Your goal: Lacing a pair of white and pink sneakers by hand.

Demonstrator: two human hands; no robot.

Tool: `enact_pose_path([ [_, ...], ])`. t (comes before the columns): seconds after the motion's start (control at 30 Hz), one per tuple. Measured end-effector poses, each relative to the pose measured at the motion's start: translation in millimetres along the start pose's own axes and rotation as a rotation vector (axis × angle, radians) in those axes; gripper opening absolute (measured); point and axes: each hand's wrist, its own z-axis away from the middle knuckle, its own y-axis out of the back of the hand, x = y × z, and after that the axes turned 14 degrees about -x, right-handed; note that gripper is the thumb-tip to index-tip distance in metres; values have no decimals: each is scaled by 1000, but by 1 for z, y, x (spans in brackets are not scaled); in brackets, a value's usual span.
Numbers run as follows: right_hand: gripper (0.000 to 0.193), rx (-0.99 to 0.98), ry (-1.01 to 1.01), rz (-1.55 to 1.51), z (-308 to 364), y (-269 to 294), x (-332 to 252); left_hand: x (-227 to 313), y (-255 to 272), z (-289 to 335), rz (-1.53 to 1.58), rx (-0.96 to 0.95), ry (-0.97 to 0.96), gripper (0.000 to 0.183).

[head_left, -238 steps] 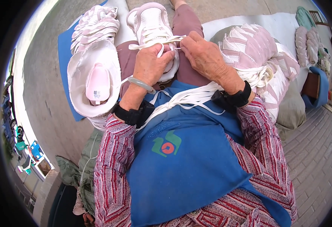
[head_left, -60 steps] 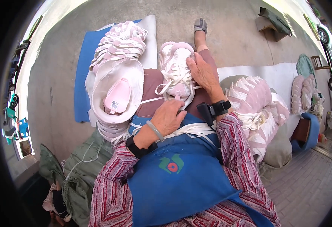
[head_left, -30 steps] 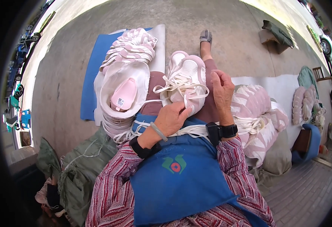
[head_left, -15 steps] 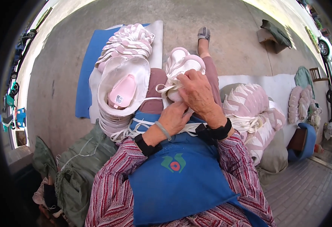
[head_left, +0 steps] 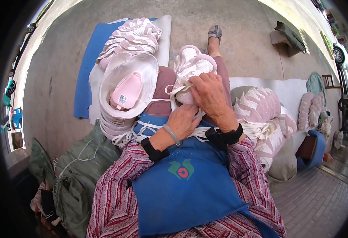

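Pink-and-white shoe uppers (head_left: 198, 65) rest across my lap, their mesh toe ends pointing away from me. My left hand (head_left: 184, 121) is closed on the near, heel end of the closest upper. Just above it on the right, my right hand (head_left: 211, 95) bends its fingers in a pinch over the upper's opening, where a white shoelace (head_left: 170, 89) loops out to the left. The fingertips partly hide what they pinch. To the left stands a stack of nested uppers (head_left: 112, 126), with a pink insole-shaped piece (head_left: 127, 91) inside the top one.
More uppers (head_left: 136, 39) lie in a row on blue and white sheets (head_left: 87, 75) at the far left. Bundled, laced uppers (head_left: 261, 105) sit at my right. Green sacking (head_left: 79, 174) is at lower left, a blue container (head_left: 318, 148) at right, a box (head_left: 283, 41) farther off.
Both hands keep nearly the same hold. The right fingers have shifted slightly along the upper's opening. The whole view has tilted a little.
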Motion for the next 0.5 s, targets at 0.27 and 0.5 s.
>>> enact_pose_path([
  [0.27, 9, 103, -8, -170, 4, -3, 9, -4, -2, 3, -4, 9, -23, 28],
  [0.5, 12, 128, -30, -146, -7, 9, 19, 1, 6, 0, -104, -52, 71, 31],
])
